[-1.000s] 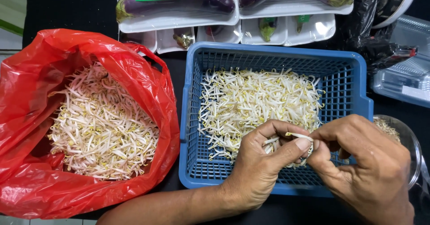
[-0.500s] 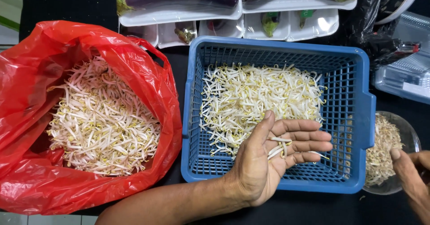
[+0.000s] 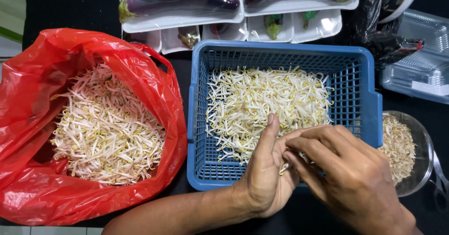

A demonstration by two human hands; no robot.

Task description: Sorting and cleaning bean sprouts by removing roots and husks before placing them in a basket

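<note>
Your big red bag (image 3: 28, 122) lies on the left, full of bean sprouts (image 3: 107, 132). Beside it sits the blue basket (image 3: 365, 90) with more sprouts (image 3: 266, 99) inside. Your left hand (image 3: 266, 179) rests at the basket's front edge, palm cupped, holding a few sprouts (image 3: 284, 168). Your right hand (image 3: 351, 179) lies over it, fingertips pinched in that little bunch. A small bowl (image 3: 428, 162) sits on the right.
</note>
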